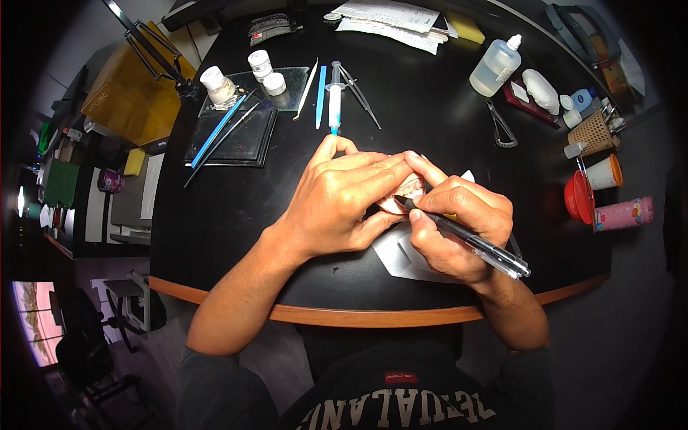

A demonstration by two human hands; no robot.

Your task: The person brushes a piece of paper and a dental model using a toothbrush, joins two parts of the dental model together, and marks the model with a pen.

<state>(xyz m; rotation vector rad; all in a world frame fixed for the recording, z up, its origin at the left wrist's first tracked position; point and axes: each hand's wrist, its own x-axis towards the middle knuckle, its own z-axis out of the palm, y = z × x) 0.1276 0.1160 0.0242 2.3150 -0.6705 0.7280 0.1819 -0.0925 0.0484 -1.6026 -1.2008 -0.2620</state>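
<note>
Left hand (344, 201) cups one pink dental model (407, 192); right hand (459, 226) pinches one black pen (466, 240). Three white jars (244, 75) near the bench's (236, 215) far-left corner.

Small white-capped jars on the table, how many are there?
3, all at the table's far left: one jar by the lamp base, two jars close together on the glass slab. Others may be hidden.

The person wears a dark, near-black top with sleeves pushed up above the elbows, so both forearms are bare down to the left hand (344, 204) and the right hand (459, 226). Pale block lettering curves across the chest of the top, and a small red rectangular label sits just above it at the middle. No rings, watch or gloves show on either hand.
</note>
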